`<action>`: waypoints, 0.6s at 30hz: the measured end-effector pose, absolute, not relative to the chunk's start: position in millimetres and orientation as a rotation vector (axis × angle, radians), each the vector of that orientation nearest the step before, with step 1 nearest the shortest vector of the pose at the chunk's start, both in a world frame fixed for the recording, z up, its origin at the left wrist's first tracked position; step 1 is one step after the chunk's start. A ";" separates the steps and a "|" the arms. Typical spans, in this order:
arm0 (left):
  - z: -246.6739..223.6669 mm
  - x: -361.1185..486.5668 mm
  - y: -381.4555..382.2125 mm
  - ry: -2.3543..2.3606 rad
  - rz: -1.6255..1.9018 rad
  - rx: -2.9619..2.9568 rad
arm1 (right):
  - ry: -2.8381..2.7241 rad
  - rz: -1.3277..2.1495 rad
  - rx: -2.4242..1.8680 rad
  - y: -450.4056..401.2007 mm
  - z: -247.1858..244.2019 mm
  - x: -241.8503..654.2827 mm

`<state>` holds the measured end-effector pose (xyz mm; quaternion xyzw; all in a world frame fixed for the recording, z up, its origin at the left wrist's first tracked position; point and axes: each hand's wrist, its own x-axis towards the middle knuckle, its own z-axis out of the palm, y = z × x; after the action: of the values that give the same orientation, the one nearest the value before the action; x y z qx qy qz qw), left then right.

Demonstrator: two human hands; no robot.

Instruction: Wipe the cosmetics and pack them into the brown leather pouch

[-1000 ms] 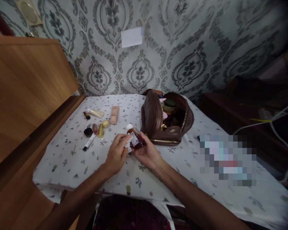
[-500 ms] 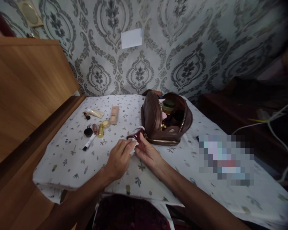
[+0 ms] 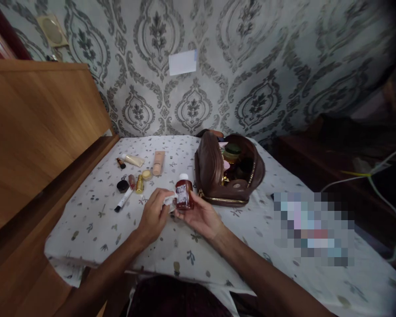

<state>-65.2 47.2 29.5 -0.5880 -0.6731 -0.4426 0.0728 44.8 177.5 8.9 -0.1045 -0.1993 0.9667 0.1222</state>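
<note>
My right hand (image 3: 203, 217) holds a dark red bottle (image 3: 185, 196) with a white cap and a patterned label, upright in front of the bag. Pinched in my left hand (image 3: 154, 216) is a crumpled white wipe (image 3: 170, 200), close to the bottle's left side. The open brown bag (image 3: 211, 169) stands just behind and right of the bottle, with a green-lidded jar (image 3: 232, 150) and other items inside.
On the left lie a peach tube (image 3: 158, 163), a cream tube (image 3: 133, 160), a gold bottle (image 3: 139, 184), a black round pot (image 3: 122, 186), a white tube (image 3: 124, 199) and a brush (image 3: 121, 163). A wooden panel (image 3: 46, 127) borders the table's left side.
The bottle has turned from tilted to upright, its label now showing. My left hand has drawn back slightly left with the wipe. The view has shifted a little.
</note>
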 end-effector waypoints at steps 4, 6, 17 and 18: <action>36.4 -70.2 48.0 -2.045 -1.395 -1.697 | -0.888 2.757 -0.282 168.6 12.7 46.6; 40.8 -71.8 46.7 -1.979 -1.327 -1.718 | -1.029 2.683 -0.260 166.1 15.6 46.9; 84.4 -87.3 40.2 -1.976 -0.894 -2.034 | -1.835 1.970 -0.136 173.9 14.0 52.6; 87.3 -90.5 40.0 -2.092 -0.977 -2.043 | -1.858 1.953 -0.101 173.9 14.1 53.5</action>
<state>-90.5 40.0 87.3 -0.6623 -0.6783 -0.3169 0.0293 53.5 173.9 14.1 -0.0367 -0.6719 0.7062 0.2203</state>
